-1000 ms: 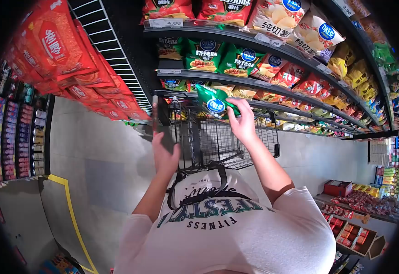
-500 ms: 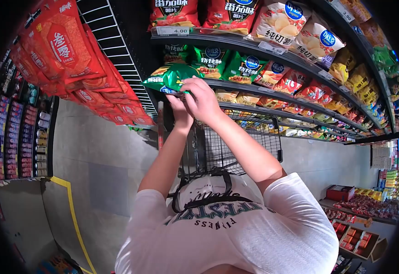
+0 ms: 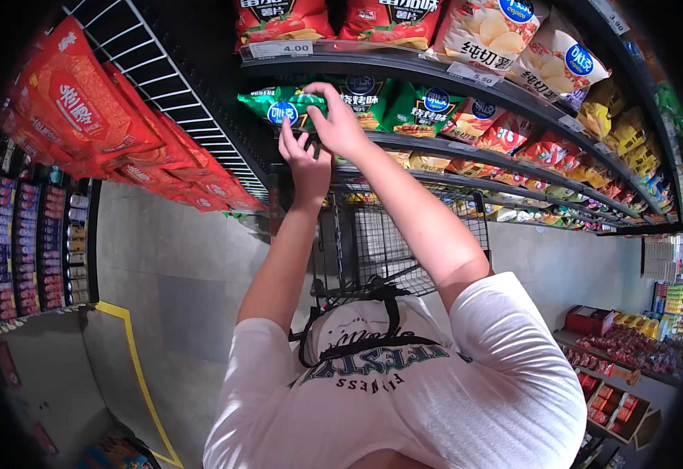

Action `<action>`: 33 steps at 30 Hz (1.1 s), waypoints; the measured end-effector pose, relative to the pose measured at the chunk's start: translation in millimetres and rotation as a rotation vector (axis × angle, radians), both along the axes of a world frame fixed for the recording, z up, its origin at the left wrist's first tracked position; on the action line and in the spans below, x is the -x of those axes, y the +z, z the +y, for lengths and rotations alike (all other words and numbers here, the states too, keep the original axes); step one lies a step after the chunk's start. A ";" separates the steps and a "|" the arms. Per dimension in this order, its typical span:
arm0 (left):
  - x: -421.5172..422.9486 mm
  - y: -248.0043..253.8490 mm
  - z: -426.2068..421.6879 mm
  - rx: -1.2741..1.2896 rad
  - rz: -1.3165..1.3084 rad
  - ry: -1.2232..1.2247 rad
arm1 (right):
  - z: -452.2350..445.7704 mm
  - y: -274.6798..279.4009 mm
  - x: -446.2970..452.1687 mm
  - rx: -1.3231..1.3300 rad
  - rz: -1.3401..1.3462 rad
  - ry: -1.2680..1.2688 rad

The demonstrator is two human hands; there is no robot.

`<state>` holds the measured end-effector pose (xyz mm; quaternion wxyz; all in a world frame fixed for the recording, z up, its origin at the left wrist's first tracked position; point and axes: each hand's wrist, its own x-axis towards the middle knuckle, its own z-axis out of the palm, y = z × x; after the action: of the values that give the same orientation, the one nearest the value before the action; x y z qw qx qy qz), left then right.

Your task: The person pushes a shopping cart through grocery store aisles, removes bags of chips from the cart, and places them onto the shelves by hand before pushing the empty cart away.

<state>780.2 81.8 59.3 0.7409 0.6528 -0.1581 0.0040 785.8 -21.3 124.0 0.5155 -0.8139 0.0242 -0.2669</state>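
A green chip bag (image 3: 282, 111) with a round blue logo lies at the left end of the second shelf, beside other green bags (image 3: 423, 109). My right hand (image 3: 337, 123) is at its right end, thumb and forefinger apart over the wrapper. Just below the bag, my left hand (image 3: 306, 166) is raised with its fingers spread and their tips near its lower edge. Neither hand appears to grip the bag. Whether the fingertips press on it is hard to tell.
Red bags (image 3: 83, 102) hang on a white wire rack (image 3: 177, 94) at the left. Red and white chip bags fill the upper shelf (image 3: 341, 56). A black wire cart (image 3: 388, 242) stands below my arms. Boxes of packaged goods (image 3: 611, 406) are at the lower right.
The green bag went from my right hand over the cart, leftward and up to the shelf's left end. My left hand rose to join it, and both hands now have their fingers apart.
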 end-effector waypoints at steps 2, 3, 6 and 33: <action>-6.7 -0.4 -2.8 -0.217 -0.148 0.055 | -1.8 4.5 -7.9 -0.046 0.013 -0.015; -11.4 -0.5 -4.2 -0.325 -0.223 0.082 | -3.7 6.3 -9.4 -0.065 0.024 -0.028; -31.2 0.7 -7.3 -0.385 -0.482 0.205 | -5.2 7.4 -5.4 0.079 -0.038 -0.106; -34.3 14.3 48.4 -0.485 -0.748 0.009 | -24.9 -33.1 98.0 0.429 -0.155 -0.142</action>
<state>814.5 130.2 73.6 0.4582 0.7619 -0.4088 0.2060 687.8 -46.2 90.9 0.3111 -0.8781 -0.0158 -0.3632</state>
